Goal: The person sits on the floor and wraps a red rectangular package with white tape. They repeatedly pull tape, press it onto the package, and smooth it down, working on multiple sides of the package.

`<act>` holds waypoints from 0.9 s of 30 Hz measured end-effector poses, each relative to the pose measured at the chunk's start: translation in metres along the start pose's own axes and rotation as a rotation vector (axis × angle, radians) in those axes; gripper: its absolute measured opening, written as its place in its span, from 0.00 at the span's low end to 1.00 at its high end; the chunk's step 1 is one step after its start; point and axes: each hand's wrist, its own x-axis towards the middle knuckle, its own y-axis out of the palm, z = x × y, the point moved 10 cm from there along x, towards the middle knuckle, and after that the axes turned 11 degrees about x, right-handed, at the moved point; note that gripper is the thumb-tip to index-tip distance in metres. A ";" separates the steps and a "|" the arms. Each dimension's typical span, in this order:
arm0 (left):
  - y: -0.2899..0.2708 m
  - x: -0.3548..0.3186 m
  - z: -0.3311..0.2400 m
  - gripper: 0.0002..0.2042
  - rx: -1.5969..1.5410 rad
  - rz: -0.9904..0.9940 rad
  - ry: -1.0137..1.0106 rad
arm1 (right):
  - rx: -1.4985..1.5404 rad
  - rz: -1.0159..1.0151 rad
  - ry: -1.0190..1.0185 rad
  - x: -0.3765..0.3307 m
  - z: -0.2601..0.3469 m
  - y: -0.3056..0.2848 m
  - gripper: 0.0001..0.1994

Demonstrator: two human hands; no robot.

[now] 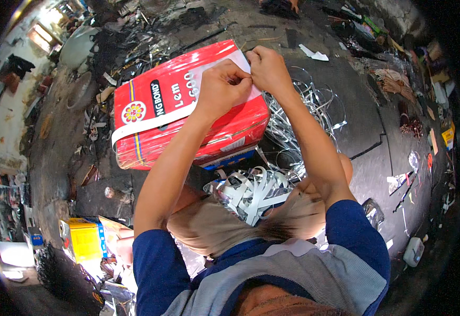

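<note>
A red carton (174,71) with printed lettering and a flower emblem lies tilted in front of me. Across its face and over its left edge runs a flat white strip (151,121), which passes behind my left forearm. On the carton's right end, my left hand (222,87) is closed in a pinch over a whitish patch (248,92). Close beside it, my right hand (268,69) has its fingers curled at the carton's far right edge. Whatever their fingertips hold is hidden or too small to make out.
Loose silvery strips (293,118) tangle right of the carton, and more white strips (256,192) are heaped between my legs. A blue box edge (230,160) shows under the carton. Left stands a yellow box (85,239). Scraps litter the dark floor (364,152).
</note>
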 end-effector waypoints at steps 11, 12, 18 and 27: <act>-0.001 -0.002 0.006 0.03 0.014 -0.001 -0.056 | 0.224 0.043 0.346 -0.080 -0.180 0.072 0.17; 0.000 0.001 0.004 0.03 0.006 0.001 -0.045 | 0.210 0.046 0.326 -0.095 -0.203 0.078 0.17; 0.018 0.010 -0.006 0.02 0.008 0.059 -0.014 | -0.109 -0.063 0.582 -0.162 -0.361 0.102 0.19; 0.006 0.002 0.005 0.01 -0.014 0.024 -0.057 | -0.216 0.151 0.791 -0.222 -0.371 0.108 0.22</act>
